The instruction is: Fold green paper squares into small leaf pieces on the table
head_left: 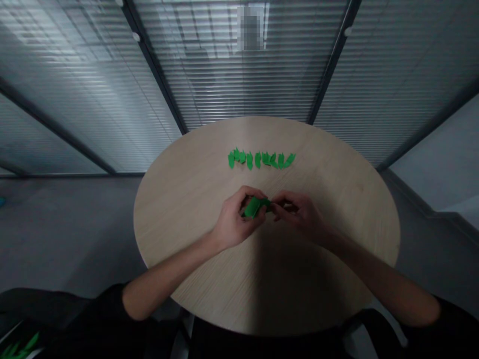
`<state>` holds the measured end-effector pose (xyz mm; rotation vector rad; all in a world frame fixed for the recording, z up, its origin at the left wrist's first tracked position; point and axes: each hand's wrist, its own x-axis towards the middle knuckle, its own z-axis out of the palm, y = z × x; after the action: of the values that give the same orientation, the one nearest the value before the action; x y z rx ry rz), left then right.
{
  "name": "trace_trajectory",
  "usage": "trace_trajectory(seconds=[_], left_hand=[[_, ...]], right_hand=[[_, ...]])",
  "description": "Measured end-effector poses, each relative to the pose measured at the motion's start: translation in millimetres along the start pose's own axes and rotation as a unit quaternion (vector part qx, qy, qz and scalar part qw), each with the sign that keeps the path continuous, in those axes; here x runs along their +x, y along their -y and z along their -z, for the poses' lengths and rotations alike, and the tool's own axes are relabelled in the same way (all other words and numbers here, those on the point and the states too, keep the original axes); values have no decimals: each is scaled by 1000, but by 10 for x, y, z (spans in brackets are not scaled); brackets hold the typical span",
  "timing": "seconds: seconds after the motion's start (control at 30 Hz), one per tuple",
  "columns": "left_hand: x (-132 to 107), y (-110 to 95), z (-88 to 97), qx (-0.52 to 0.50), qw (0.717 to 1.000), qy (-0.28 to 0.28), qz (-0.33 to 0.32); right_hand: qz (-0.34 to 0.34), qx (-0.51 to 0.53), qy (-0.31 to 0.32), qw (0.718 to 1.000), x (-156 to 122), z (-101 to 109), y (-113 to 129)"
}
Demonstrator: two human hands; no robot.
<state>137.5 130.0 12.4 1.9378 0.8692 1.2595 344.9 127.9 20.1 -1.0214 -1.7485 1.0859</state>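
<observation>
Green paper piece (254, 207), pinched at the fingertips of 2 hands: left hand (235, 222) on its near side, right hand (297, 212) at its far end, both curled almost shut and holding it between them above the table. Row of small green paper leaves (261, 159), laid side by side on a round wooden table (179, 224), well ahead of both hands and touching neither.

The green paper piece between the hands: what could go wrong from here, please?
The green paper piece is pinched between the left hand and the right hand, so it could perhaps slip or crease. The loose row of green leaf-shaped cutouts lies just ahead on the round wooden table; a careless forward move might scatter them.
</observation>
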Motion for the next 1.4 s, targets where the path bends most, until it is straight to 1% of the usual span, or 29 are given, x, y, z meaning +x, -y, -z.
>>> trace_trajectory(seconds=[0.1, 0.23, 0.37, 0.5, 0.57, 0.7, 0.9, 1.0, 1.13, 1.27, 1.4], left_hand=[[-6, 2, -1, 0, 1000, -4, -3], [-7, 18, -6, -1, 1000, 4, -15], [-6, 20, 3, 2, 999, 23, -46], [-7, -3, 28, 34, 996, 43, -76], [-6, -13, 37, 46, 995, 49, -79], [-7, -6, 44, 38, 995, 49, -77], [-14, 9, 49, 43, 993, 63, -91], [-9, -11, 40, 47, 991, 60, -106], [7, -41, 35, 45, 990, 49, -126], [10, -52, 53, 38, 991, 55, -114], [-2, -47, 48, 27, 994, 51, -89]], right_hand=[[5, 2, 8, 1000, 2, -9, -11], [17, -26, 19, 999, 3, -19, -17], [25, -35, 1, 999, -11, -8, -9], [45, -48, -5, 998, -16, 13, -2], [55, -56, -6, 997, -9, 16, -3], [70, -61, -1, 996, 5, 4, -10], [89, -77, -12, 993, -11, 4, -16], [103, -83, -14, 991, -19, 19, -14], [77, -84, -18, 993, -10, 32, 2], [48, -78, -11, 996, 1, 23, 9], [64, -83, -20, 994, -10, 17, -16]])
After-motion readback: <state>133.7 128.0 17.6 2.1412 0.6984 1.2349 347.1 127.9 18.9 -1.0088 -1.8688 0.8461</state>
